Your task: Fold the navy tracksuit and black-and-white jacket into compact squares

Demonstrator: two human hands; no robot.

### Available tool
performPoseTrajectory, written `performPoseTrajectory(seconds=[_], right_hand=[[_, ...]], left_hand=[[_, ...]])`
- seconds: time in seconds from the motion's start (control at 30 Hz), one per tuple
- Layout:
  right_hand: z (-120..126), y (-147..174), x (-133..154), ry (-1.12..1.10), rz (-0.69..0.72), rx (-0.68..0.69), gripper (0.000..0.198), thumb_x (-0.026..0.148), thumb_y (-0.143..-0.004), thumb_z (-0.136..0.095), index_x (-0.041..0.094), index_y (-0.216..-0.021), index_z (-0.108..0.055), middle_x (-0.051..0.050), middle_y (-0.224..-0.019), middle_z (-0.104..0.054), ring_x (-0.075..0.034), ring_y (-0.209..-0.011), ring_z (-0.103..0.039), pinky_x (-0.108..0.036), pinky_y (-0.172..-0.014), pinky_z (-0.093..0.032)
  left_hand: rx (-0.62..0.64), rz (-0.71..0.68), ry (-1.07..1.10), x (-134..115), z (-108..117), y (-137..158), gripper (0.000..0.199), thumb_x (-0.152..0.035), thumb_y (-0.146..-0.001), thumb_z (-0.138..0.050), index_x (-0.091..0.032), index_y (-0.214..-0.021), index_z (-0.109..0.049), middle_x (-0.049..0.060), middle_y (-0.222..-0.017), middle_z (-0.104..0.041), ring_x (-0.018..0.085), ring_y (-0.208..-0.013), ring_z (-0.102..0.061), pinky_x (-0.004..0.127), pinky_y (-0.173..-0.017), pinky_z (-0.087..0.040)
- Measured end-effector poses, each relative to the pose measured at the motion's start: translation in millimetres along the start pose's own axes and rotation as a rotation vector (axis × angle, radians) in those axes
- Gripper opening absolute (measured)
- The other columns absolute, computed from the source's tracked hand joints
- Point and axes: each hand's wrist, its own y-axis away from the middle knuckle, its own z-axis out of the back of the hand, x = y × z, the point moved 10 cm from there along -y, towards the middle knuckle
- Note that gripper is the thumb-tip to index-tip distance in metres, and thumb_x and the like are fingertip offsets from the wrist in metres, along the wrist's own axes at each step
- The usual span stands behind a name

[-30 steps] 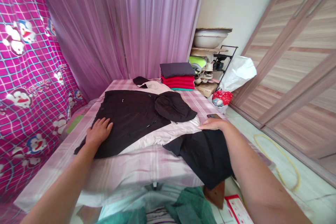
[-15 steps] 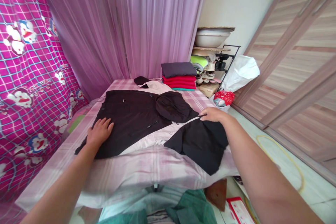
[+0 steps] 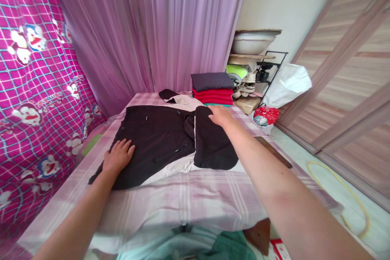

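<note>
Steadily, a person leans over a bed (image 3: 164, 201) with both bare arms reaching out above a black-and-pale jacket (image 3: 152, 138) spread across the plaid sheet. The left arm comes in from the lower left, its hand (image 3: 118, 157) palm down on the jacket's black cloth near the left edge. Those fingers lie loosely spread, pressing on the fabric with nothing gripped. The right arm stretches long and almost straight, slanting from the lower right corner across the near side of the bed. Its hand (image 3: 221, 114) turns inward at the far edge of a black flap (image 3: 215, 142), which lies doubled over the jacket's right part. The thumb touches the flap, the fingers close together beyond it; whether they pinch the cloth cannot be told.

A small white logo (image 3: 146, 118) marks the jacket's black cloth, too tiny to read. At left, pink cloth (image 3: 50, 83) with a grid of pale lines carries cartoon figures and white lettering, too warped to read with certainty. Just past the right hand sits a folded stack (image 3: 212, 96), dark on top and red below. A carton (image 3: 248, 105) by the rack bears a small reddish print, not legible.
</note>
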Motion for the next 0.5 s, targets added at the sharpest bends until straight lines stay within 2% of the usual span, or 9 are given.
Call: performPoseTrajectory(seconds=[0.13, 0.23, 0.37, 0.5], right_hand=[[-31.9, 32.3, -61.1, -0.099, -0.235, 0.051, 0.054, 0.040, -0.094, -0.049, 0.021, -0.144, -0.049, -0.013, -0.138, -0.059, -0.030, -0.124, -0.055, -0.040, -0.103, -0.042], [-53.0, 53.6, -93.3, -0.167, -0.356, 0.092, 0.054, 0.045, -0.097, -0.042, 0.017, -0.142, -0.051, -0.015, -0.140, -0.057, -0.029, -0.128, -0.054, -0.038, -0.104, -0.042], [-70.3, 66.2, -102.6, -0.202, -0.420, 0.162, 0.058, 0.050, -0.096, -0.042, 0.014, -0.139, -0.055, -0.016, -0.138, -0.059, -0.029, -0.127, -0.055, -0.037, -0.102, -0.044], [-65.0, 66.0, -89.3, -0.197, -0.380, 0.116, 0.049, 0.043, -0.091, -0.053, 0.019, -0.133, -0.061, -0.014, -0.130, -0.065, -0.029, -0.118, -0.061, -0.037, -0.095, -0.048]], left_hand=[[-0.021, -0.011, 0.012, 1.4, -2.6, -3.6, 0.055, -0.045, -0.097, -0.029, -0.024, -0.144, -0.048, 0.009, -0.155, -0.042, 0.032, -0.145, -0.031, 0.063, -0.111, -0.033], [-0.024, -0.010, 0.018, 2.3, -3.9, -4.7, 0.056, -0.046, -0.097, -0.029, -0.023, -0.144, -0.049, 0.009, -0.155, -0.042, 0.032, -0.145, -0.031, 0.063, -0.112, -0.032], [-0.007, 0.011, 0.016, 0.7, -0.4, -1.4, 0.056, -0.046, -0.097, -0.027, -0.025, -0.145, -0.047, 0.008, -0.157, -0.040, 0.031, -0.146, -0.029, 0.063, -0.112, -0.032], [0.004, 0.023, 0.013, -2.4, 5.3, 2.1, 0.055, -0.045, -0.097, -0.028, -0.025, -0.144, -0.048, 0.008, -0.156, -0.041, 0.030, -0.146, -0.030, 0.062, -0.111, -0.033]])
